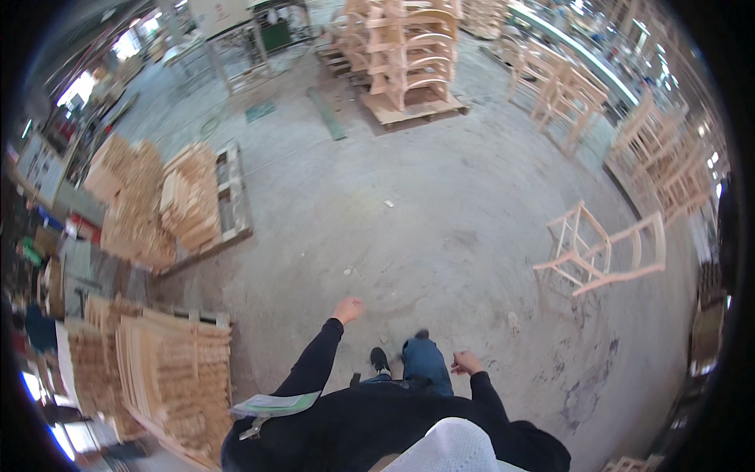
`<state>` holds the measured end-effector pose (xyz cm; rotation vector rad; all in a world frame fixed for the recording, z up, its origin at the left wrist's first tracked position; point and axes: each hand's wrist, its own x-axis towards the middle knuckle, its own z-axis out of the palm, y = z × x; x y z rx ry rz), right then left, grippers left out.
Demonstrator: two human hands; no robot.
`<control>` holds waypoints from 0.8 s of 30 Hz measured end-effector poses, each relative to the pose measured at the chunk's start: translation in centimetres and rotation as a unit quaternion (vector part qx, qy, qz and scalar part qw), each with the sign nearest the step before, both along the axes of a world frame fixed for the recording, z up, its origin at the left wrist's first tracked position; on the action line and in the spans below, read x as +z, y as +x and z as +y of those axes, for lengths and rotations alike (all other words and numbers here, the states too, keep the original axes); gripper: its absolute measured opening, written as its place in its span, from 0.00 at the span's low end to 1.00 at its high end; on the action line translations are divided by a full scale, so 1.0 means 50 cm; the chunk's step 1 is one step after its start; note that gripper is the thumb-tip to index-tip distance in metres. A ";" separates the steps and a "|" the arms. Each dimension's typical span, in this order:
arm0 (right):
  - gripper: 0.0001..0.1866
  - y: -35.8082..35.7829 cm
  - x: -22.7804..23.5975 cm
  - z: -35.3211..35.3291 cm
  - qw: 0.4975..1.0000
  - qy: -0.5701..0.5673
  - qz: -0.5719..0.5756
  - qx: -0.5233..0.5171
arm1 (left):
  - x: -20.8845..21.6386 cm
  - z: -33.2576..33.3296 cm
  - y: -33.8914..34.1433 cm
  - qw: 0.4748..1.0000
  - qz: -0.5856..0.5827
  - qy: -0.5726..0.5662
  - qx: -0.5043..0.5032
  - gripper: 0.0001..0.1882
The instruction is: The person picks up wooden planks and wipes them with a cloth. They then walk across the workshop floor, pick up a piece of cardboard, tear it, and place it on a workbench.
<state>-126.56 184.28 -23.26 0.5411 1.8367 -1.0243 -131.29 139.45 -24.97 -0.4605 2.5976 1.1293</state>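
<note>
My left hand (348, 309) is held out ahead of my body over the concrete floor, its fingers loosely curled, with nothing visible in it. Lower and to the right, my right hand (468, 363) hangs beside my leg; its fingers are half bent and a little apart, and I see no object in them. Neither hand touches anything. A green and white flat sleeve (275, 403) lies against my dark clothing by the left upper arm. The nearest single piece of furniture is an unfinished wooden chair frame (605, 250), off to the right and tipped over on the floor.
Stacked wooden parts (177, 370) stand close on my left, with more piles on a pallet (233, 193) beyond. Ahead rises a tall stack of curved wooden pieces (413, 59) on a board. Chair frames (570, 90) line the right. A green strip (325, 112) lies on the floor.
</note>
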 end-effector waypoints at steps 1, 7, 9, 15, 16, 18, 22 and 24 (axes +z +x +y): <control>0.18 -0.034 0.004 -0.019 1.000 0.008 0.002 0.001 | -0.010 -0.014 -0.028 1.000 0.016 0.016 0.010 0.17; 0.19 -0.222 -0.016 -0.041 1.000 0.003 -0.020 0.016 | -0.100 -0.199 -0.152 0.965 -0.149 -0.140 -0.165 0.18; 0.19 -0.280 -0.019 -0.021 0.999 0.015 -0.027 -0.012 | -0.107 -0.261 -0.181 0.966 -0.099 -0.178 -0.161 0.16; 0.19 -0.456 -0.094 0.054 0.988 0.077 -0.017 -0.136 | -0.068 -0.321 -0.352 0.860 -0.053 -0.260 -0.435 0.17; 0.19 -0.519 -0.100 0.067 0.988 0.088 -0.009 -0.126 | -0.064 -0.301 -0.415 0.885 -0.107 -0.218 -0.397 0.16; 0.19 -0.646 -0.085 0.077 0.987 0.087 0.110 -0.072 | -0.066 -0.228 -0.553 0.939 -0.208 -0.115 -0.249 0.15; 0.18 -0.889 0.008 0.071 0.981 0.055 0.091 -0.163 | -0.079 -0.072 -0.804 0.946 -0.242 -0.014 -0.213 0.13; 0.19 -0.990 0.055 0.082 0.981 0.061 0.112 -0.146 | -0.086 -0.007 -0.918 0.945 -0.241 0.015 -0.222 0.12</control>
